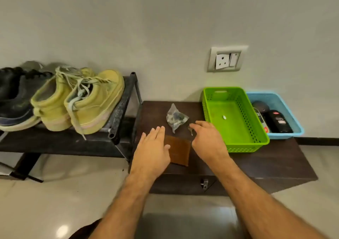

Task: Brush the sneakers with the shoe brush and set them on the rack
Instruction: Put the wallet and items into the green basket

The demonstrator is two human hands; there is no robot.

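Note:
A pair of yellow-green sneakers (86, 101) stands on the top of the black shoe rack (124, 103) at the left, with loose pale laces. Beside them sits a dark pair of sneakers (14, 99). My left hand (154, 147) lies flat with straight fingers over the left edge of a brown wallet (180, 150) on the dark cabinet top (275, 161). My right hand (207, 139) hovers with loosely bent fingers next to a small grey item (190, 129). No shoe brush is in view.
A crumpled clear plastic bag (176, 118) lies beyond my hands. A green basket (256, 139) holding one small white piece and a blue basket (286, 134) with dark bottles stand at the right. A wall socket (226, 59) is above. Pale tiled floor lies below.

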